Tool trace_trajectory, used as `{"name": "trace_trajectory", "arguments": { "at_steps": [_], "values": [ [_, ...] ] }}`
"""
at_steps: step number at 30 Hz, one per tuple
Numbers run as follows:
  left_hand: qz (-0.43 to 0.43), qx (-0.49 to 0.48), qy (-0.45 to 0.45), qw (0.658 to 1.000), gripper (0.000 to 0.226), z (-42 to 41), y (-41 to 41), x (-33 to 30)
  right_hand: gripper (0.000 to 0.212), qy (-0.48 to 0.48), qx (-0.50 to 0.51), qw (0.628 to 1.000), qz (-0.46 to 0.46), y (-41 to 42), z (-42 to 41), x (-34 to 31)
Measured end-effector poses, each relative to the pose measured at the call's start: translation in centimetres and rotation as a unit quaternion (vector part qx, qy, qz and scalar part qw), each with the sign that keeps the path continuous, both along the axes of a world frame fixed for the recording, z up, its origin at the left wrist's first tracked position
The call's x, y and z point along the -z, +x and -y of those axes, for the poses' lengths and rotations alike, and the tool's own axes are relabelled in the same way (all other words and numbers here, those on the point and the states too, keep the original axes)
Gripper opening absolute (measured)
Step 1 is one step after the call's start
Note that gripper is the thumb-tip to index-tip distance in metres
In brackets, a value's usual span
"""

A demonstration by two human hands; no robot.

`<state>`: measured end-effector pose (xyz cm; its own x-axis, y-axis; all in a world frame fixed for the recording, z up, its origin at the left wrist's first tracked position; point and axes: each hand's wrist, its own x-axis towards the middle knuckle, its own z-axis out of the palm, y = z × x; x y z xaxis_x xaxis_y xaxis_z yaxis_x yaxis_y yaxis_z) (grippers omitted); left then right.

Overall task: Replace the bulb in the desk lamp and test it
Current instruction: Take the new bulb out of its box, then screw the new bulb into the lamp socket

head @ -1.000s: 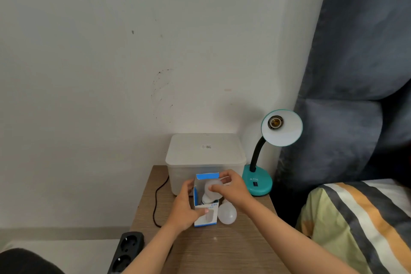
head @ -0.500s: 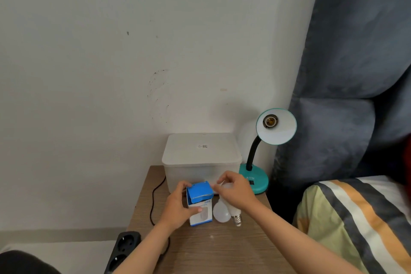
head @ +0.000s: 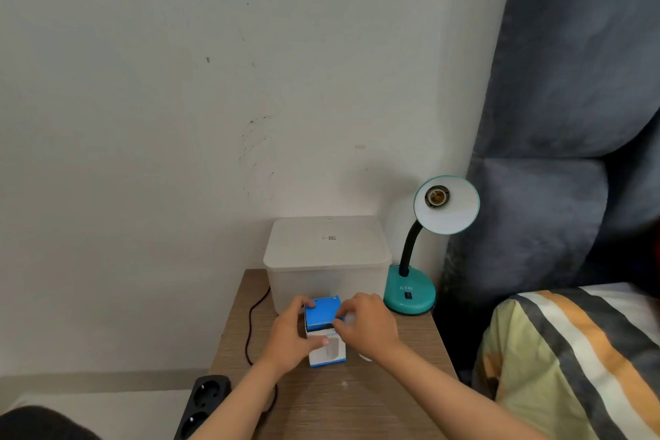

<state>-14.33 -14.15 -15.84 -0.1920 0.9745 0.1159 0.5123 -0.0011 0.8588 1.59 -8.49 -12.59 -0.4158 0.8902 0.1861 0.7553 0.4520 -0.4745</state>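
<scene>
The teal desk lamp (head: 410,291) stands at the back right of the wooden nightstand (head: 357,400). Its shade faces me and the socket (head: 436,196) is empty. A blue and white bulb box (head: 326,343) stands upright in the middle of the nightstand. My left hand (head: 287,338) grips its left side, thumb on the front. My right hand (head: 368,327) pinches the box's blue top flap, which lies down over the box. A white bulb (head: 365,356) lies under my right wrist, mostly hidden.
A lidded white plastic container (head: 326,254) sits behind the box, against the wall. A black cable (head: 250,325) runs down the nightstand's left side to a black power strip (head: 205,404) on the floor. A striped blanket (head: 571,350) and grey headboard (head: 553,154) are on the right.
The bulb came out of the box and went down onto the nightstand. The box's blue flap, open a second ago, is now folded down, and my right hand has moved onto it.
</scene>
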Motion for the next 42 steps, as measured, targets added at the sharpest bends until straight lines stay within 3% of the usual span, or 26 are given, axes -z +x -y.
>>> {"name": "trace_trajectory", "arguments": {
  "at_steps": [6,10,13,15,20,26,30,34,42],
  "values": [
    [-0.006,-0.001,-0.009,1.000,0.049,0.1,0.3,-0.2,0.024,-0.053,0.008,0.999,-0.002,0.0,0.2,0.0],
    [-0.030,-0.001,-0.003,1.000,0.050,0.5,0.6,-0.8,0.020,-0.172,0.000,0.980,-0.101,1.2,-0.1,-1.3],
    [-0.041,0.008,0.011,0.999,0.050,0.8,1.1,-2.2,0.036,-0.295,-0.005,0.936,-0.191,3.7,-0.4,-3.2],
    [-0.052,0.002,0.036,0.998,0.046,0.7,1.4,-3.3,0.040,-0.312,0.004,0.923,-0.228,5.9,-0.5,-4.3],
    [-0.068,-0.012,0.111,0.991,0.042,-1.2,3.4,-5.9,0.036,-0.252,0.017,0.895,-0.367,11.2,-0.8,-6.8],
    [-0.017,-0.023,0.195,0.980,0.036,-5.0,8.7,-9.0,0.050,-0.065,0.037,0.892,-0.446,14.2,-2.7,-9.3],
    [0.002,-0.003,0.216,0.976,0.035,-8.1,11.6,-10.8,0.053,0.068,0.120,0.915,-0.378,14.9,-4.8,-9.4],
    [0.007,-0.001,0.234,0.972,0.034,-11.2,13.6,-12.6,0.055,0.180,0.145,0.914,-0.334,14.8,-7.0,-9.4],
    [0.027,-0.010,0.255,0.966,0.034,-16.0,16.2,-13.9,0.053,0.244,0.156,0.916,-0.279,13.2,-10.9,-8.8]
  ]
}}
